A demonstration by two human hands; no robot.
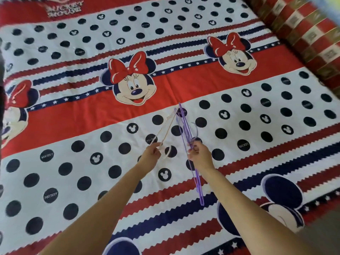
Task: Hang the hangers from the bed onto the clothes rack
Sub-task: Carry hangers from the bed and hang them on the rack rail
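My left hand (151, 154) pinches a thin white hanger (168, 126) near its hook, and the hanger's body points away from me over the bed. My right hand (197, 153) grips a small bunch of purple hangers (184, 126) around their middle. Their long bars run from above my fingers down past my wrist toward me. Both sets of hangers are held just above the bed (73, 162), which has a red, white and navy cartoon-mouse sheet. The far tips of the white and purple hangers nearly meet. No clothes rack is in view.
A red and beige checked bolster (303, 34) lies along the bed's far right side. A strip of floor (327, 230) shows at the lower right corner past the bed's edge. A dark blurred shape sits at the left border.
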